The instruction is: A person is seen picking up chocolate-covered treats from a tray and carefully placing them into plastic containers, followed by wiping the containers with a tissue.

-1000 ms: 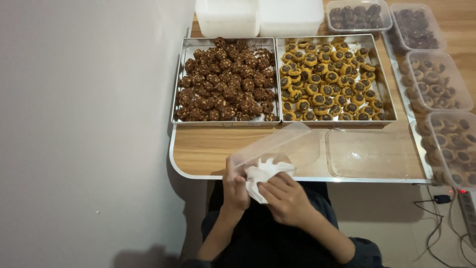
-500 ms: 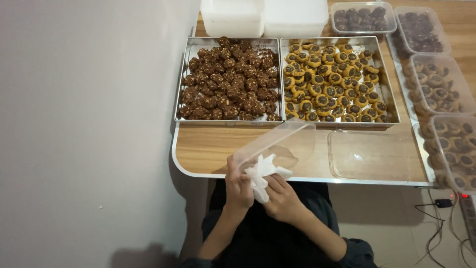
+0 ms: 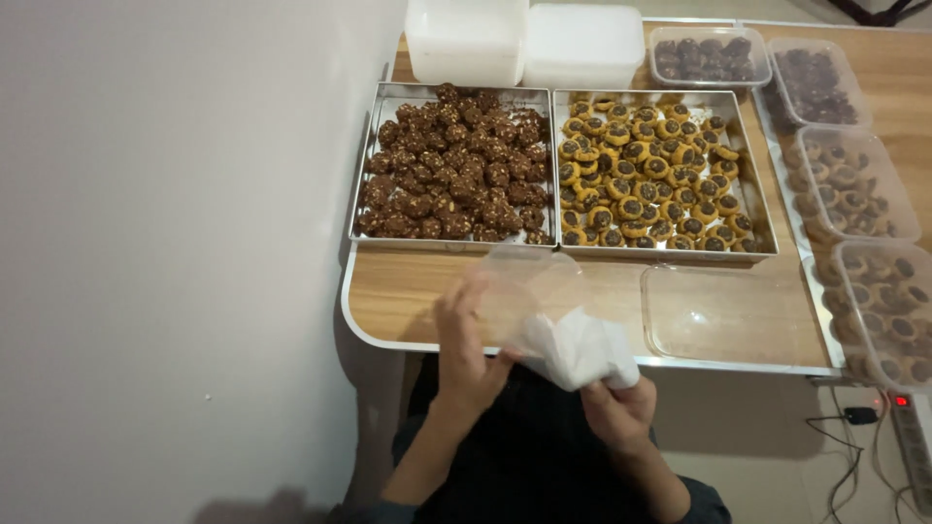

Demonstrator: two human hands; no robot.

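Hands apart: left [image 3: 464, 340] clamped on clear tub [image 3: 524, 291], tilted over near desk [image 3: 408, 291] edge; right [image 3: 616, 408] gripped white tissue [image 3: 581, 351], just right of and below tub, drawn clear of its mouth. Right nearer tissue, left nearer tub. Counted: two trays [image 3: 553, 165] of cookies, one empty tub [image 3: 723, 311], four filled tubs [image 3: 854, 184] along right, two white boxes [image 3: 524, 39].
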